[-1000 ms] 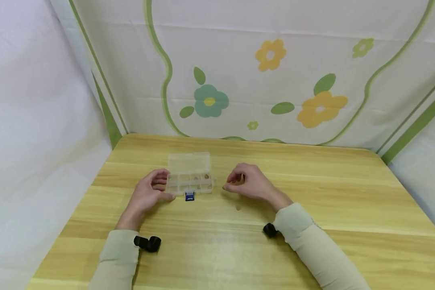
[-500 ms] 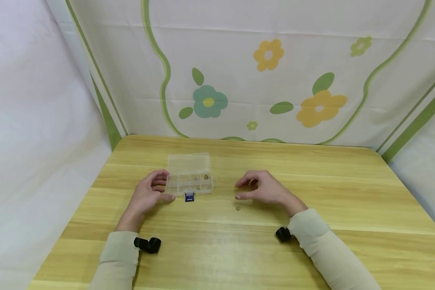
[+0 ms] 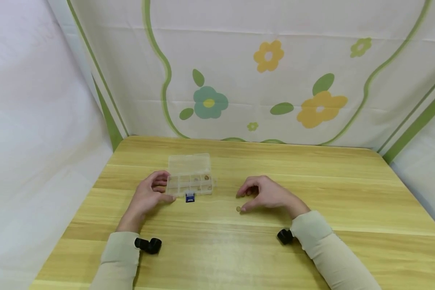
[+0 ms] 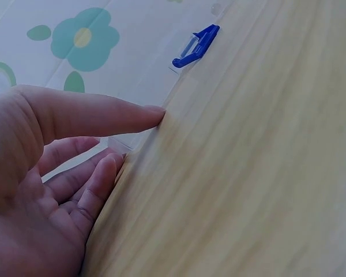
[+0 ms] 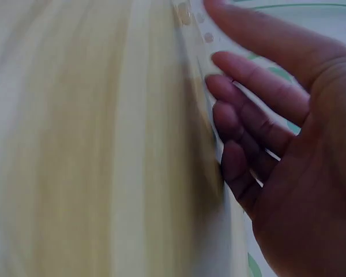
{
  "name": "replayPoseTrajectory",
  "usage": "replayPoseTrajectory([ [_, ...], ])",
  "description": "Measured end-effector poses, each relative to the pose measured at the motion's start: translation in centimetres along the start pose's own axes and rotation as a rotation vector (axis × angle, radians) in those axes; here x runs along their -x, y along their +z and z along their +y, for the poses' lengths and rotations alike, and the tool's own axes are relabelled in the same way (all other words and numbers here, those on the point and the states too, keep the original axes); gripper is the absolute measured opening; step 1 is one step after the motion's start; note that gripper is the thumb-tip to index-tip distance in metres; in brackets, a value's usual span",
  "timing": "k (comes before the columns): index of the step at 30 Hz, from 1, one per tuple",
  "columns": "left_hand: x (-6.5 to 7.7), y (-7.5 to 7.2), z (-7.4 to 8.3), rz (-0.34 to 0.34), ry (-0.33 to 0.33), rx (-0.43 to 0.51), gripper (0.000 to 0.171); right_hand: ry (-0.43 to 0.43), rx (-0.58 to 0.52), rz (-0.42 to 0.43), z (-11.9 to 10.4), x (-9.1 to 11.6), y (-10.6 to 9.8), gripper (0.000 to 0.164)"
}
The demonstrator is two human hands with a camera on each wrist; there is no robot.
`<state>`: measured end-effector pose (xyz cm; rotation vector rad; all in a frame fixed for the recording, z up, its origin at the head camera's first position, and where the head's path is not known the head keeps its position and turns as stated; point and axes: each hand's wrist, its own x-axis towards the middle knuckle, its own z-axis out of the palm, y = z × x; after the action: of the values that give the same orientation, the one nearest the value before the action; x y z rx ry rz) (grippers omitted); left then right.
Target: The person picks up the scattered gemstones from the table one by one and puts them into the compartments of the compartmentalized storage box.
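Note:
A clear plastic compartment box (image 3: 172, 189) with its lid raised lies on the table, a blue latch (image 3: 190, 197) at its front. A few small brownish pieces (image 3: 206, 177) sit in its right-hand compartments. My left hand (image 3: 148, 193) holds the box's left end, thumb along the front corner and fingers at the side; the left wrist view shows the thumb tip against the edge. Right of the box, a small round tan piece (image 3: 238, 209) lies on the wood. The thumb tip of my right hand (image 3: 266, 195) is right at it, the other fingers spread apart above and behind.
The wooden table (image 3: 217, 249) runs back to a white flowered cloth (image 3: 232, 60). White cloth (image 3: 40, 141) hangs at the left side too. A small black camera (image 3: 150, 245) sits at the left cuff and another black camera (image 3: 284, 236) at the right.
My right hand has moved right and toward me, away from the box, its pinched fingertips parting, and the thumb has come down to the round piece. The left hand stays on the box.

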<state>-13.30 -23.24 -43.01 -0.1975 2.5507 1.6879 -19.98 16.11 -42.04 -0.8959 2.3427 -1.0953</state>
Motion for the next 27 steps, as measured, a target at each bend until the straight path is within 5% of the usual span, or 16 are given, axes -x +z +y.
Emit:
replayPoseTrajectory([
  [27, 0.09, -0.01, 0.10, -0.001, -0.012, 0.022, 0.083, -0.066, 0.068, -0.062, -0.88, -0.57, 0.79, 0.014],
])
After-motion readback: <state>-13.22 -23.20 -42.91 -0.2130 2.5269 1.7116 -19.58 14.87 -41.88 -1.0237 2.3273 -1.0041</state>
